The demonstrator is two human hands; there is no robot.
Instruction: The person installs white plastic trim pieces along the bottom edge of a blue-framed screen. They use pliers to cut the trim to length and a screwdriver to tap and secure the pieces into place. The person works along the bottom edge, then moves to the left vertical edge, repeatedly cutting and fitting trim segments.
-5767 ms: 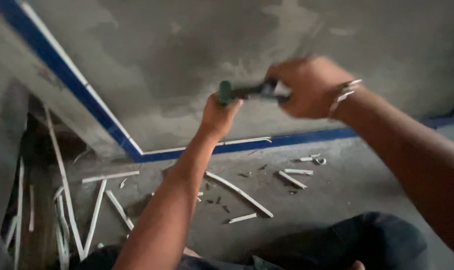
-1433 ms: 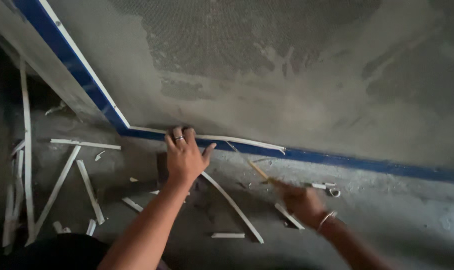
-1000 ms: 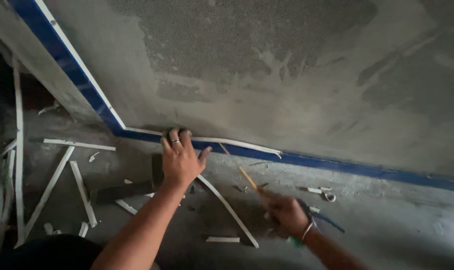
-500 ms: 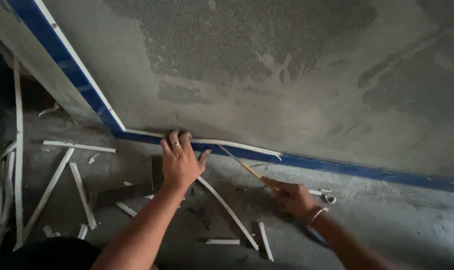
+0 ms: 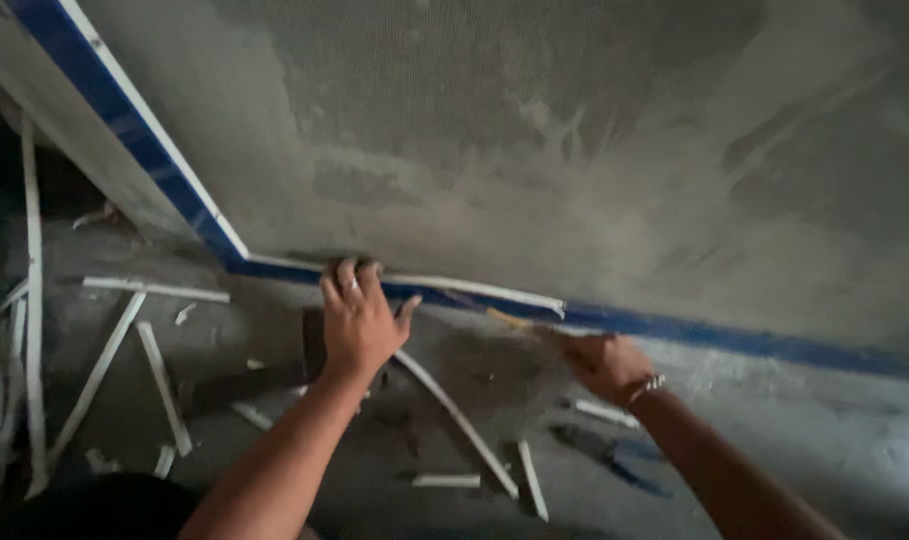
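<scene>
Left fingers (image 5: 347, 285): pressing flat, close together, on the white strip (image 5: 475, 290) that is running along the foot of the wall, the thumb splaying out to the right.
Left hand (image 5: 360, 325): leaning its weight into the strip, a ring showing on one finger.
Right fingers (image 5: 587, 350): curling shut around the handle of a thin, yellowish tool (image 5: 510, 320); which tool it is I cannot tell.
Right hand (image 5: 603, 365): hovering low over the floor, a bracelet on the wrist, pointing the tool's tip up and left toward the strip's free right end.
Strip and fingers: the strip is lying directly under the left fingertips at its left part, and its right end is sitting just beside the tool tip, near but apart from the right fingers.
Step in hand: it looks like the strip is being held against the blue band (image 5: 755, 345) while the tool is working at its loose end.
Next move, as I judge it: a steady press from the left hand and a careful aim of the tip, since the strip looks thin and springy.
Around them: white offcuts (image 5: 160, 385) are lying scattered on the grey floor (image 5: 825, 440), and a dark blue-handled tool (image 5: 610, 458) is lying below the right wrist.
</scene>
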